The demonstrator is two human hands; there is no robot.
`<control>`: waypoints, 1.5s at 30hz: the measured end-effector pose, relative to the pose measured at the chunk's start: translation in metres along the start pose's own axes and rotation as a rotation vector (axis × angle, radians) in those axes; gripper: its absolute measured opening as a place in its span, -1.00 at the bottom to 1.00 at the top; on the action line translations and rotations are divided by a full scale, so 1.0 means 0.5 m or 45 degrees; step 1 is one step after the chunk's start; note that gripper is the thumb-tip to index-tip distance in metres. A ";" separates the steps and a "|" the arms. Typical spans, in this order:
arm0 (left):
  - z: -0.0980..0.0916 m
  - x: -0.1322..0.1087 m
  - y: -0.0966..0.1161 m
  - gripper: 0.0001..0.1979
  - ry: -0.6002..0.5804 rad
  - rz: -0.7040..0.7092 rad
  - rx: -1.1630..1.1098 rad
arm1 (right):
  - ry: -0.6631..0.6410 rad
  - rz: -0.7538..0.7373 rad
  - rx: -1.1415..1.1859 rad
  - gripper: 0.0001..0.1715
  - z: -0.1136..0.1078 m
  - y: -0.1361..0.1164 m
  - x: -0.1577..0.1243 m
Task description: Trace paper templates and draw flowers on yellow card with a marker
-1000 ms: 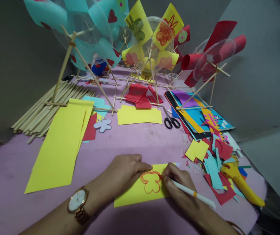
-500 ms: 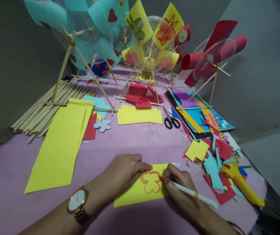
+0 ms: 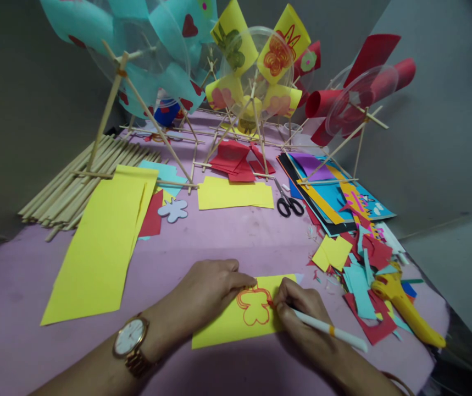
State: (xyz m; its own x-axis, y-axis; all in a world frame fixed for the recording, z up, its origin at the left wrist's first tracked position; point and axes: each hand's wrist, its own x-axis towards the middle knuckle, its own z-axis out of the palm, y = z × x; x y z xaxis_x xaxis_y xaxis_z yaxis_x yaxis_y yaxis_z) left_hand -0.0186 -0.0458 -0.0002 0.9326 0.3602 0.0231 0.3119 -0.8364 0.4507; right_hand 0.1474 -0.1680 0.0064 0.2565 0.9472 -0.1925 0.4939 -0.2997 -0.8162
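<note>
A yellow paper rectangle [image 3: 219, 333] lies on the table in front of me, with a red-orange butterfly outline [image 3: 256, 308] drawn on it. My left hand [image 3: 213, 286] rests on the paper's left side, holding nothing, its index finger stretched to the top of the drawing. In my right hand [image 3: 301, 308] is a white felt-tip marker [image 3: 326, 325] with an orange band. The marker's red tip touches the right edge of the outline. Farther off, a pale butterfly-shaped cutout [image 3: 173, 210] lies left of centre, and black-handled scissors [image 3: 288, 203] lie right of centre.
Long yellow sheets [image 3: 91, 258] and a pile of wooden sticks [image 3: 75, 181] occupy the left. Paper scraps [image 3: 359, 291] and a yellow glue gun [image 3: 411, 311] lie at the right. Stick-framed paper wheels, including a yellow one [image 3: 236, 44], stand along the back.
The marker tip has shifted slightly downward along the right edge of the outline, my right hand moving with it. My left hand stays in place.
</note>
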 end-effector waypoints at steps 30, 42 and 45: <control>-0.002 0.000 0.001 -0.74 -0.021 -0.017 -0.010 | -0.026 -0.094 0.029 -0.89 0.010 0.005 -0.001; 0.004 -0.003 -0.002 -0.74 0.013 0.010 -0.017 | -0.036 -0.110 0.041 -0.90 0.014 0.012 0.001; 0.004 -0.003 -0.001 -0.74 0.007 0.008 -0.017 | -0.027 -0.123 0.037 -0.90 0.015 0.012 0.000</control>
State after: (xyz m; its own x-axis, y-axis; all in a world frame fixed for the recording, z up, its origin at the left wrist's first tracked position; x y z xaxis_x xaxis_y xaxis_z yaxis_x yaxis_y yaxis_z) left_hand -0.0200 -0.0466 -0.0023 0.9334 0.3575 0.0310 0.3037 -0.8329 0.4627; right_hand 0.1438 -0.1691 -0.0024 0.1912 0.9738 -0.1231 0.4912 -0.2036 -0.8469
